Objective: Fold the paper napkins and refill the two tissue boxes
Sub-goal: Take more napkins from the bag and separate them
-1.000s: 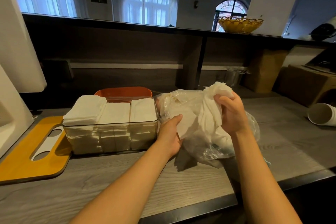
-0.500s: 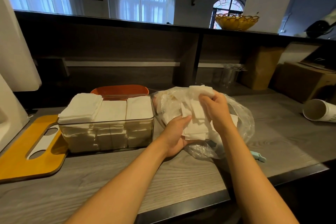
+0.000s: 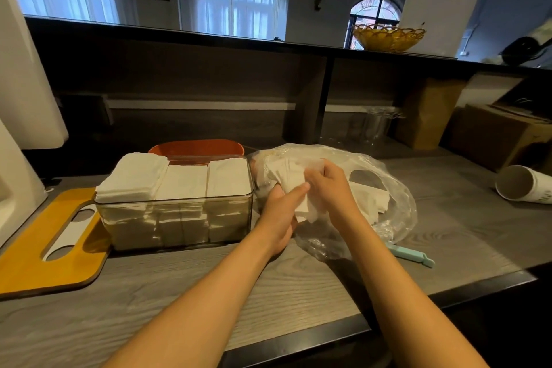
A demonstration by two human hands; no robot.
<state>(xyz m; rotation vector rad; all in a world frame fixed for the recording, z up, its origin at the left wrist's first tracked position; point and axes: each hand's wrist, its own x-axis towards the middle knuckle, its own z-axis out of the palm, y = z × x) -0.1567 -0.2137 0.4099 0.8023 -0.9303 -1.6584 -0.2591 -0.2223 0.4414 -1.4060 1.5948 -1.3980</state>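
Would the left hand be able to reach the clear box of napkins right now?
Probably yes. The clear box sits just beside the left hand with nothing between them, but that hand, like the right hand, is busy holding a napkin.

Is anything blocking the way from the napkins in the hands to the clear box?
Nothing visible: both hands hold the napkins just right of the clear box, whose open top already holds stacks up to the rim.

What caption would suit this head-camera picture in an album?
Both hands, left hand and right hand, fold a paper napkin over the plastic bag, beside a full clear tissue box.
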